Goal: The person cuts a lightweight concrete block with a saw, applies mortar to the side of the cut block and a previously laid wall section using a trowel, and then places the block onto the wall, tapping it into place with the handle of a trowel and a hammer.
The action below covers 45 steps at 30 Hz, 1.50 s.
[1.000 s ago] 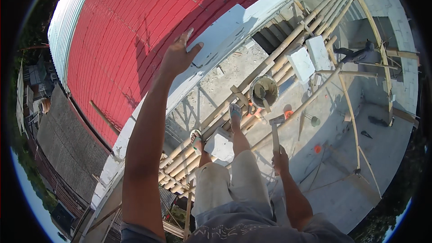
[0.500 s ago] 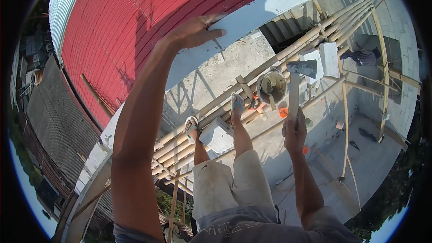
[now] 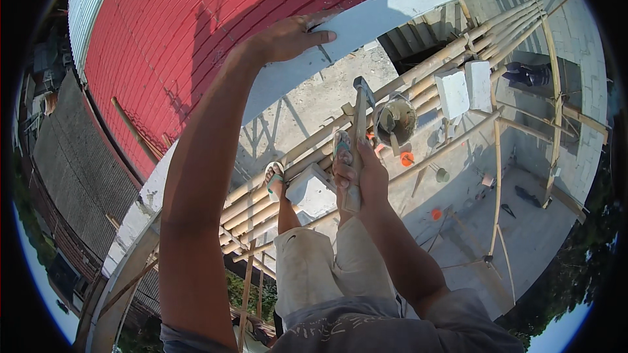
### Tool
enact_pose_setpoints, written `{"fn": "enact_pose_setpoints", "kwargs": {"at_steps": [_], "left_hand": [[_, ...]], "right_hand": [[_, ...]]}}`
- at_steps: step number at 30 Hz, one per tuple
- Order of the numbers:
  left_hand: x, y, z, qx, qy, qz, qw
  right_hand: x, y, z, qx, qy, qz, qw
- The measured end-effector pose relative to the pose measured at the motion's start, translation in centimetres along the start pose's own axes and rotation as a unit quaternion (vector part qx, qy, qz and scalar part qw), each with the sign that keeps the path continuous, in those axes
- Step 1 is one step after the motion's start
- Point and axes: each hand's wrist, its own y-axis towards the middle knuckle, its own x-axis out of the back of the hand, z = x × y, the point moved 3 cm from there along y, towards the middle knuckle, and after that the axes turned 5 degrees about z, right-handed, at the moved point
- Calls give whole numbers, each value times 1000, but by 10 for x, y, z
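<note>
My left hand (image 3: 291,39) rests on top of the pale block wall (image 3: 376,18), thumb spread along its near side and fingers reaching over the far side, partly hidden. My right hand (image 3: 367,176) is wrapped round the wooden handle of a hatchet (image 3: 359,121). The hatchet stands roughly upright in view, its dark metal head turned edge-on beyond the fist, apart from the wall. Below the head is a bucket (image 3: 395,121) of grey mortar with a trowel (image 3: 394,140) in it.
I stand in sandals on bamboo poles (image 3: 314,157) of a scaffold. A white block (image 3: 313,193) lies by my feet; two more blocks (image 3: 453,93) sit farther right. A red tiled roof (image 3: 163,46) slopes beyond the wall. Far below is a concrete floor (image 3: 471,202).
My right hand has brought the hatchet left and closer to my body, turning its head from broadside to edge-on. My left hand stays on the wall.
</note>
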Motion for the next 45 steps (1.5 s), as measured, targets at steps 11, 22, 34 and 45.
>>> {"fn": "enact_pose_setpoints", "kwargs": {"at_steps": [11,22,34,45], "left_hand": [[-4,10,15,-38,-40,1,998],[-2,8,13,-37,-44,-3,998],[0,15,21,-44,-73,48,995],[2,6,8,-13,-51,47,998]], "right_hand": [[-96,0,1,-74,123,56,988],[-78,0,-7,-26,68,60,996],[-69,4,0,-18,61,47,997],[-44,32,5,31,92,-5,995]]}}
